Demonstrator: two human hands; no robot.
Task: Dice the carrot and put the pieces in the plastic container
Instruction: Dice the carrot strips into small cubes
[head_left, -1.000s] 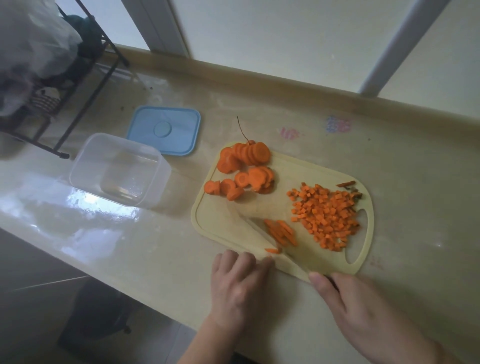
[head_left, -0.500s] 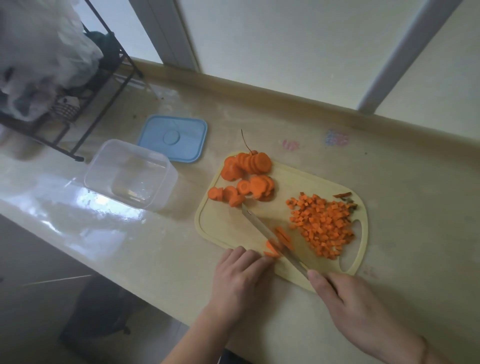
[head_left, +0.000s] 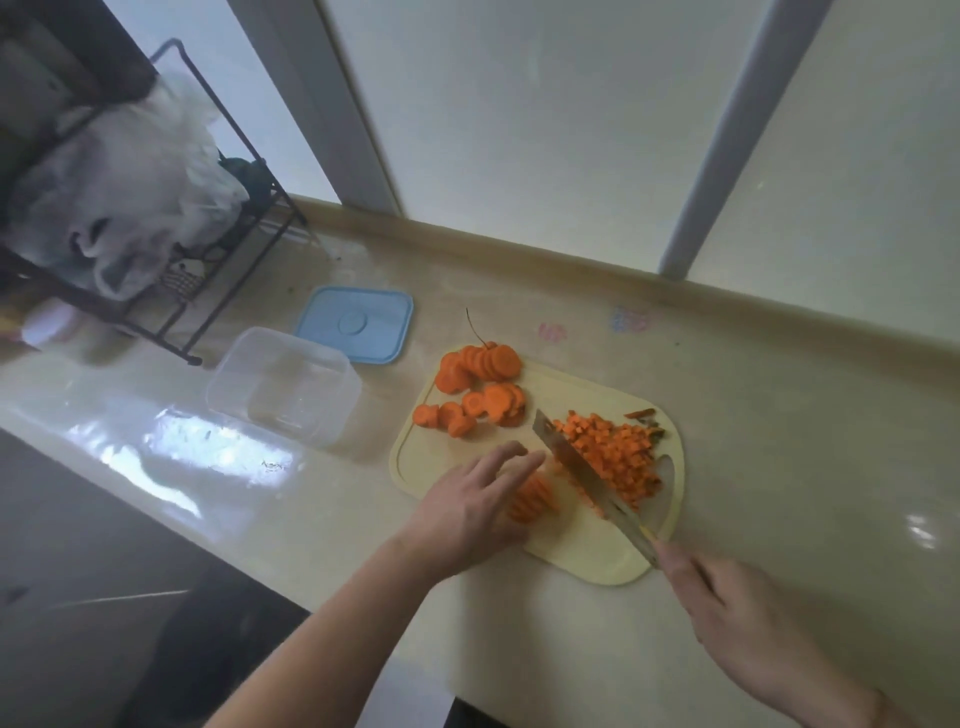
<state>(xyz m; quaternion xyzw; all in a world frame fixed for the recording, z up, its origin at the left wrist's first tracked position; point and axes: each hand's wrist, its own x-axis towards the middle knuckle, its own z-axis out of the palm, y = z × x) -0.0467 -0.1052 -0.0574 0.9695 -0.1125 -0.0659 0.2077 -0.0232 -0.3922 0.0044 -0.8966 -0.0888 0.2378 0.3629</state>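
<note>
Orange slices (head_left: 531, 499) fanned on board (head_left: 582, 551), pinned under left hand (head_left: 470, 506), fingers spread flat. Right hand (head_left: 727, 618) clamped on knife (head_left: 587, 467); blade lies diagonally just right of slices, dice (head_left: 610, 452) beyond. Container (head_left: 283, 387) empty, well left on desk (head_left: 779, 415).

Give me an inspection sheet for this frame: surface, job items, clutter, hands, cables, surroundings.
Surface: glossy beige counter, faint coloured marks near the back edge.
Job's things: cutting board holds carrot rounds and a diced pile; plastic container empty, its blue lid off behind it.
Clutter: small specks on the counter near the rack.
Hands: left hand rests on a few slices; right hand holds the knife, blade against the diced pile.
Cables: nothing seen.
Surroundings: black wire rack with a plastic bag far left; window behind.
</note>
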